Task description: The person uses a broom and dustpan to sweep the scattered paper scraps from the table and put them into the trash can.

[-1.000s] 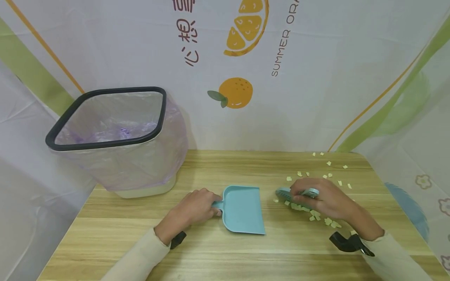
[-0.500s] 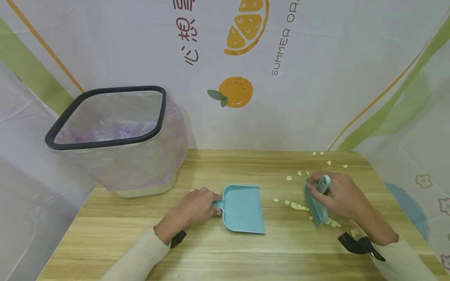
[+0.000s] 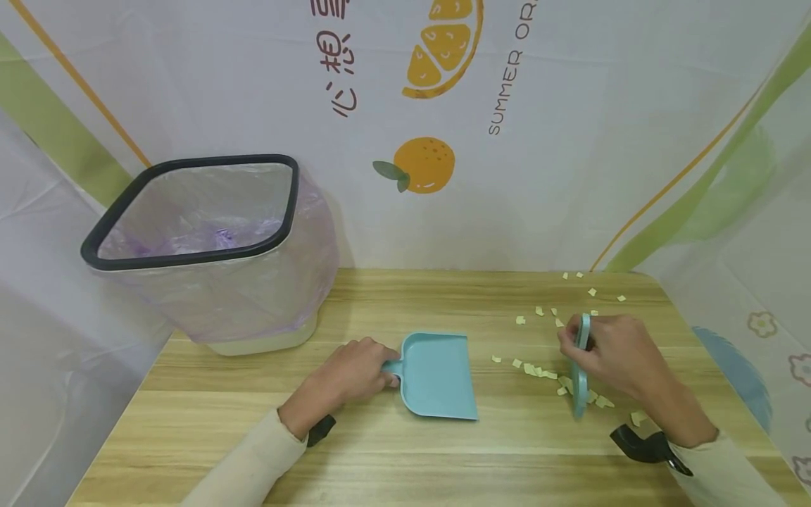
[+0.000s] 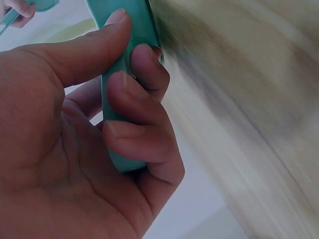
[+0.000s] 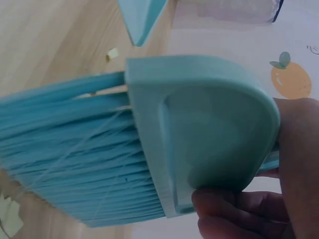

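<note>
A light-blue dustpan (image 3: 438,377) lies on the table, its wide edge facing right. My left hand (image 3: 357,371) holds it by the handle; the left wrist view shows thumb and fingers curled round that green-looking handle (image 4: 135,30). On the right, my right hand (image 3: 617,352) grips a matching hand brush (image 3: 580,387), which stands on edge over a line of pale yellow paper scraps (image 3: 538,372). Blue bristles (image 5: 75,154) fill the left of the right wrist view. Some scraps near the brush are hidden behind it and the hand.
A waste bin (image 3: 266,303) with a black rim and a thin purple-tinted bag stands at the back left. More scraps (image 3: 592,291) lie scattered toward the table's back right. A printed white cloth (image 3: 570,141) hangs behind the wooden table (image 3: 405,472).
My right hand has carried the brush to the right, away from the dustpan, and turned it from lying crosswise to pointing front to back. The left hand and dustpan stay put.
</note>
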A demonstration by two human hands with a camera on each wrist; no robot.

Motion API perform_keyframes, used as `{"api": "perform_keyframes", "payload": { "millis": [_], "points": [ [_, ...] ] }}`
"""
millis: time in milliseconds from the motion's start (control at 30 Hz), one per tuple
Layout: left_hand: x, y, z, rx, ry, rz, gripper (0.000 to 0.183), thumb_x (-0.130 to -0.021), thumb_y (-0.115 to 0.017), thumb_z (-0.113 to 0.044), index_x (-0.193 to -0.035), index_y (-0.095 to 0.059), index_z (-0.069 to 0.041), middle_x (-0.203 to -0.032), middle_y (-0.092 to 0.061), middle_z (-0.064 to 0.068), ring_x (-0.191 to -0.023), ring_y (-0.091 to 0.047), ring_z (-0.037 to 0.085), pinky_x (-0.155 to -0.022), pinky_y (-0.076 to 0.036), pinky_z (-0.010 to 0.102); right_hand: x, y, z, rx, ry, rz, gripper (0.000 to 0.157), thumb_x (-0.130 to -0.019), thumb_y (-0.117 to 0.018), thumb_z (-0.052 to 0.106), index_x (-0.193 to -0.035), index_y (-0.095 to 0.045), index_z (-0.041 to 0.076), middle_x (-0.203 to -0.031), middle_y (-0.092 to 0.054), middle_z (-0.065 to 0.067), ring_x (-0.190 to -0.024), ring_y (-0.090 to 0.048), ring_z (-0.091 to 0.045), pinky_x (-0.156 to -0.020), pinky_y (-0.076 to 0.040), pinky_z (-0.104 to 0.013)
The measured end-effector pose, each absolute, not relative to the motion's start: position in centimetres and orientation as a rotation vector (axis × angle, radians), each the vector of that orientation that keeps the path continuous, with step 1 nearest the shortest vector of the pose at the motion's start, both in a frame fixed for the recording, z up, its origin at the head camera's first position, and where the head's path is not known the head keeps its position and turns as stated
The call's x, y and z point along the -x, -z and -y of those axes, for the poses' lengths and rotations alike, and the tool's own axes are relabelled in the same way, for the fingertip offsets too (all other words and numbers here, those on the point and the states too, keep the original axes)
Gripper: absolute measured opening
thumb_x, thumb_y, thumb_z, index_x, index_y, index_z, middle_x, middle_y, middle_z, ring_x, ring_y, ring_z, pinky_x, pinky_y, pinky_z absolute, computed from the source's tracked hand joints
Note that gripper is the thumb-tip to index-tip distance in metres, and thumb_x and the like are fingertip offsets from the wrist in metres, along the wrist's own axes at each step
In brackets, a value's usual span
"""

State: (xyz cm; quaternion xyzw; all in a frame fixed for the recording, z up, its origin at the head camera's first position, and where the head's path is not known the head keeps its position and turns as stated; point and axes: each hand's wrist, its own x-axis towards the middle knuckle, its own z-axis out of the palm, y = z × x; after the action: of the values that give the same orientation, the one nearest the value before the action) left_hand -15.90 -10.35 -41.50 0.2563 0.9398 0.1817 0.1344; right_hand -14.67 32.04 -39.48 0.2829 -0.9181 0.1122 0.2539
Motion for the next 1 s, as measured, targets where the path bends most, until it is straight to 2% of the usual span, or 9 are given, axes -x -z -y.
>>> {"api": "perform_keyframes", "payload": {
  "millis": [233, 400, 533, 700, 867, 933, 1000],
  "points": [
    [15.9, 41.4, 10.3, -0.751, -0.522, -2.727, 0.040, -0.099, -0.085, -0.021, -0.135, -0.078, -0.005, -0.128, -0.077, 0.014, -0.108, -0.074, 0.028, -0.083, -0.060, 0.050, 14.6, 40.3, -31.3, -0.766, -0.350, 2.533, 0.019, -0.094, -0.069, 0.021, -0.078, -0.059, 0.025, -0.059, -0.032, 0.025, -0.054, -0.027, 0.005, -0.048, -0.028, -0.023],
    [15.8, 41.4, 10.3, -0.753, -0.525, -2.728, 0.040, -0.099, -0.085, -0.020, -0.135, -0.077, -0.004, -0.129, -0.077, 0.015, -0.109, -0.074, 0.029, -0.084, -0.060, 0.050, 15.1, 40.5, -30.4, -0.791, -0.392, 2.486, 0.016, -0.092, -0.069, 0.020, -0.077, -0.064, 0.023, -0.059, -0.041, 0.025, -0.053, -0.030, 0.006, -0.048, -0.031, -0.023],
    [15.8, 41.4, 10.3, -0.751, -0.517, -2.732, 0.040, -0.099, -0.085, -0.020, -0.135, -0.077, -0.004, -0.128, -0.077, 0.015, -0.102, -0.072, 0.024, -0.081, -0.059, 0.048, 15.6, 40.7, -29.6, -0.831, -0.420, 2.448, 0.010, -0.090, -0.069, 0.019, -0.080, -0.069, 0.019, -0.061, -0.050, 0.023, -0.054, -0.033, 0.007, -0.047, -0.033, -0.022],
    [15.9, 41.6, 10.3, -0.761, -0.508, -2.737, 0.040, -0.099, -0.085, -0.020, -0.135, -0.078, -0.005, -0.125, -0.078, 0.013, -0.094, -0.068, 0.020, -0.076, -0.058, 0.046, 16.0, 40.9, -28.7, -0.863, -0.461, 2.436, 0.007, -0.090, -0.070, 0.015, -0.084, -0.073, 0.017, -0.064, -0.054, 0.022, -0.056, -0.037, 0.008, -0.047, -0.035, -0.021],
    [15.9, 41.7, 10.4, -0.780, -0.529, -2.735, 0.032, -0.098, -0.085, -0.018, -0.128, -0.080, -0.007, -0.102, -0.074, 0.004, -0.080, -0.061, 0.019, -0.067, -0.052, 0.041, 16.1, 40.7, -28.2, -0.913, -0.484, 2.434, 0.007, -0.092, -0.071, 0.011, -0.087, -0.073, 0.016, -0.067, -0.057, 0.018, -0.058, -0.043, 0.006, -0.049, -0.040, -0.021],
    [15.9, 41.7, 10.4, -0.785, -0.537, -2.732, 0.030, -0.098, -0.085, -0.017, -0.125, -0.081, -0.007, -0.095, -0.070, 0.002, -0.075, -0.057, 0.019, -0.065, -0.049, 0.040, 16.0, 40.4, -28.1, -0.919, -0.483, 2.438, 0.006, -0.093, -0.071, 0.011, -0.088, -0.074, 0.015, -0.070, -0.063, 0.014, -0.058, -0.050, 0.003, -0.050, -0.044, -0.023],
    [15.9, 41.7, 10.4, -0.785, -0.534, -2.733, 0.030, -0.098, -0.085, -0.018, -0.125, -0.081, -0.007, -0.096, -0.070, 0.002, -0.075, -0.056, 0.018, -0.065, -0.048, 0.039, 15.9, 40.1, -28.1, -0.903, -0.474, 2.448, 0.005, -0.093, -0.073, 0.010, -0.091, -0.077, 0.012, -0.076, -0.070, 0.009, -0.060, -0.058, -0.001, -0.052, -0.048, -0.027]
  ]
}}
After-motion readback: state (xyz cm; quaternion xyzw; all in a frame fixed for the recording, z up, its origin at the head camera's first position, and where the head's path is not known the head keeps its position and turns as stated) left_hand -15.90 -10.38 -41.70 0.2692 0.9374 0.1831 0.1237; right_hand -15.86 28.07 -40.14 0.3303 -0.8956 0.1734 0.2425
